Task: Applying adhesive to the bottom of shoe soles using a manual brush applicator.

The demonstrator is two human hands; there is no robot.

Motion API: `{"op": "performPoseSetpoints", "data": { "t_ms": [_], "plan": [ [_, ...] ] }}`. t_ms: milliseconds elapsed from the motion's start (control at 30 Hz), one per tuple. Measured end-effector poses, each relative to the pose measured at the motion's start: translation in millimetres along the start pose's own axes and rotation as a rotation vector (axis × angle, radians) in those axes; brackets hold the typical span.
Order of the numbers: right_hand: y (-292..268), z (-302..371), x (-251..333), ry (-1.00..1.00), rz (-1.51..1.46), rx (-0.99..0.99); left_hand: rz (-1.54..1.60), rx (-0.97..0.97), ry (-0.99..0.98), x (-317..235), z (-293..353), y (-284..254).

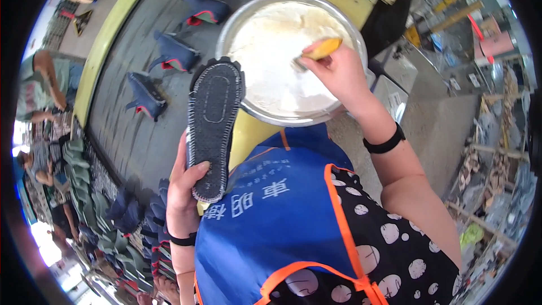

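Observation:
My left hand is closed around the heel end of a dark shoe upper. Its black, sole-shaped bottom faces up, with pale stitching running round the edge. The toe end reaches beside the rim of a round metal basin. White paste covers the inside of that basin. Over the paste, my right hand pinches a brush by its yellow handle. The short pale bristles point down and left at the paste; whether they touch it I cannot tell.
Several dark blue shoe uppers with red edging lie spaced along a dark conveyor belt with a yellow side rail. Other people are at the far left. Shoe parts are heaped at lower left; cluttered shelves stand at right.

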State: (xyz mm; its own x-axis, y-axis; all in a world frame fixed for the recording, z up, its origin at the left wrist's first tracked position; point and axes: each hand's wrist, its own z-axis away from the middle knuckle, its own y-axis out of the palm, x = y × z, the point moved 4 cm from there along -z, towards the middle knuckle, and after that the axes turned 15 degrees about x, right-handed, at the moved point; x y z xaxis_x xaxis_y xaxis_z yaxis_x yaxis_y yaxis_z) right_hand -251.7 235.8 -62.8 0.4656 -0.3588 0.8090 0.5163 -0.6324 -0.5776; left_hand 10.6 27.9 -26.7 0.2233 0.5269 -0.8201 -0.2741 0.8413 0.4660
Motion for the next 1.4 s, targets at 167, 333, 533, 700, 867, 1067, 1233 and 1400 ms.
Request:
{"op": "performPoseSetpoints", "data": {
  "t_ms": [167,333,533,700,867,1067,1233,1400],
  "plan": [
    [-24,-1,2,-0.080,-0.125,-0.152,0.016,0.075,-0.040,-4,-20,20],
    [-34,5,2,-0.076,-0.078,-0.189,-0.014,0.144,-0.054,-4,-29,28],
    [-29,1,18,0.007,0.541,-0.053,-0.142,0.218,-0.180,-6,-35,17],
    [-37,14,70,-0.444,0.296,-0.127,-0.148,0.287,-0.222,-6,-40,11],
    [-16,25,107,-0.721,0.201,0.241,-0.201,0.354,-0.260,-7,-41,14],
    [-10,9,93,-0.670,0.245,0.242,-0.201,0.356,-0.279,-5,-36,7],
    [-22,-2,79,-0.471,0.111,0.079,-0.097,0.396,-0.268,-3,-30,1],
    [-3,8,88,-0.625,-0.008,0.198,0.076,0.414,-0.327,6,-30,4]
  ]
}}
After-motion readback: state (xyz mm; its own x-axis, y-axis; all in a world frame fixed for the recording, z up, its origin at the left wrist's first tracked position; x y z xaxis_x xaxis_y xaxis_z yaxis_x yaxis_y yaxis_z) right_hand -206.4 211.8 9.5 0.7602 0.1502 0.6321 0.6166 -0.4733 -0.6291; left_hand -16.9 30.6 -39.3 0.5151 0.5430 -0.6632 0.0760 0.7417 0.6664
